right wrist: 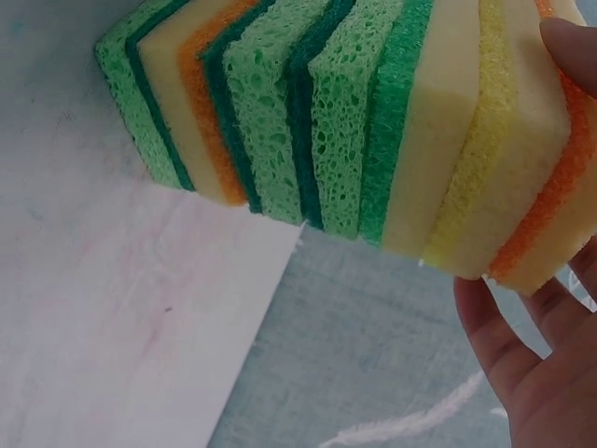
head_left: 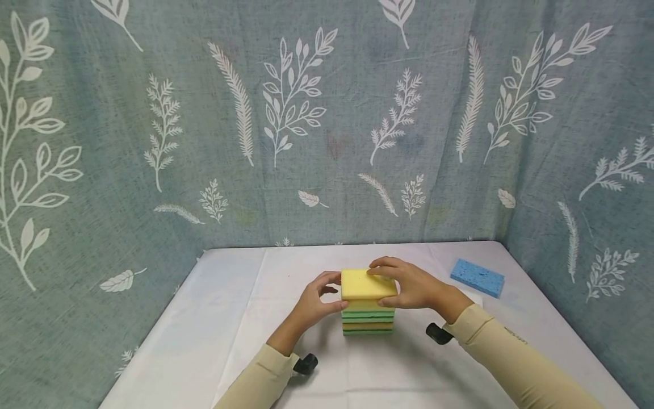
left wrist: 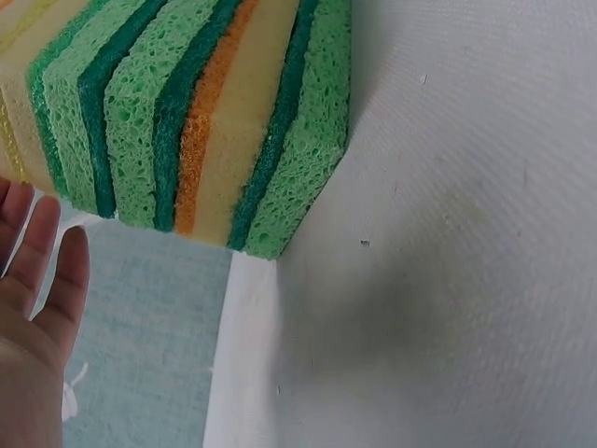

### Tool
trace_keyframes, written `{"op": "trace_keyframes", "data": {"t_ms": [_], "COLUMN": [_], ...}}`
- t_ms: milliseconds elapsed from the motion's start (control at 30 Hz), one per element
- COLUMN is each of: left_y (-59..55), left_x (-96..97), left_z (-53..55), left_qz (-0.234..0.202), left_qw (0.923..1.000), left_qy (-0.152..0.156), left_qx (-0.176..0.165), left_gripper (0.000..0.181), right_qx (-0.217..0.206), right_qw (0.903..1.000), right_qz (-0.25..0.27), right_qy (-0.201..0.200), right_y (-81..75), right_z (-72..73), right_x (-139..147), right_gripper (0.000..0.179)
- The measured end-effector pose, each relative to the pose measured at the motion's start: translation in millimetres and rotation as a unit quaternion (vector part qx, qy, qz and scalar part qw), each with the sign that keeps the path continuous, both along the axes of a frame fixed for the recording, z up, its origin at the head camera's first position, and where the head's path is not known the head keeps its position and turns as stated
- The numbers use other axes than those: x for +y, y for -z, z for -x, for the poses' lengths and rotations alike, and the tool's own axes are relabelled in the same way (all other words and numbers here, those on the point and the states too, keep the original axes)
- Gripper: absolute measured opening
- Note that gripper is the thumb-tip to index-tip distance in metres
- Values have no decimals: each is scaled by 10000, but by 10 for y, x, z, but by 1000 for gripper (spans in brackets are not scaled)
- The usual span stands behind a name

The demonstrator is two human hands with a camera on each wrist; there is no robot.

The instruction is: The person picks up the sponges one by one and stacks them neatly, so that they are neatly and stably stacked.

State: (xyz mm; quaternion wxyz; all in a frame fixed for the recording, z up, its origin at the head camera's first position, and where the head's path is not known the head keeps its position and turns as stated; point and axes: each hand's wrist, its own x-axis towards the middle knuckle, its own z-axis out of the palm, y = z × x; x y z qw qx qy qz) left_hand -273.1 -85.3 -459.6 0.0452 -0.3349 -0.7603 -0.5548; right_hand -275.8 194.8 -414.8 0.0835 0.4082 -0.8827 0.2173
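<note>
A neat upright stack of several sponges [head_left: 368, 320] stands on the table, its light green, dark green, orange and cream layers showing in the left wrist view [left wrist: 224, 121]. On top lies a sponge with a yellow upper face [head_left: 357, 284]. My right hand [head_left: 414, 284] grips this top sponge at its right end, thumb in front and fingers over the far edge. At the left end, my left hand [head_left: 317, 298] holds the upper stack between thumb in front and fingers behind. Close to the right wrist camera, cream, yellow and orange layers [right wrist: 504, 159] sit between thumb and fingers.
A blue sponge [head_left: 477, 278] lies flat at the back right of the white-covered table [head_left: 245, 341]. Something white [head_left: 474, 296] shows partly behind the right wrist. Leaf-patterned grey-blue cloth [head_left: 327, 142] hangs round the back and sides.
</note>
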Motion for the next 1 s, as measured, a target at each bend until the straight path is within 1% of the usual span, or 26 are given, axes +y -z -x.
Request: {"op": "trace_keyframes", "data": {"t_ms": [133, 200, 333, 400, 467, 567, 667, 833, 933, 1000], "left_y": [-26, -31, -33, -33, -35, -32, -35, -47, -53, -56], "left_x": [19, 27, 40, 43, 44, 49, 56, 66, 70, 72], "left_z": [-23, -26, -21, -15, -7, 1, 0, -22, -32, -33], "left_qz": [-88, -112, -98, -94, -103, -118, -105, -78, -69, -78], "left_qw": [10000, 9999, 9998, 9998, 9999, 9999, 9998, 9999, 9998, 9998], "left_qy": [-26, -35, -44, -41, -62, -88, -104, -139, -150, -146], "left_qx": [-39, -114, -177, -148, -97, 49, 105, -17, -98, -107], "left_gripper": [62, 65, 69, 69, 69, 68, 68, 69, 70, 69], "right_qx": [-1, -15, -49, -61, -86, -206, -317, -366, -347, -408], "right_qw": [10000, 9999, 9999, 9998, 9996, 9982, 9959, 9938, 9927, 9914], "right_qz": [44, 84, 131, 97, 54, 22, 16, -98, -201, -232], "right_qy": [66, 85, 87, 145, 268, 571, 848, 1048, 1134, 1224], "right_y": [10, 14, 25, 27, 22, -4, -38, -43, -15, 3], "right_z": [-7, -13, -26, -36, -42, -66, -88, -107, -108, -110], "right_x": [50, 84, 167, 221, 277, 366, 453, 604, 700, 763], "right_gripper": [66, 68, 69, 71, 72, 75, 77, 75, 72, 71]}}
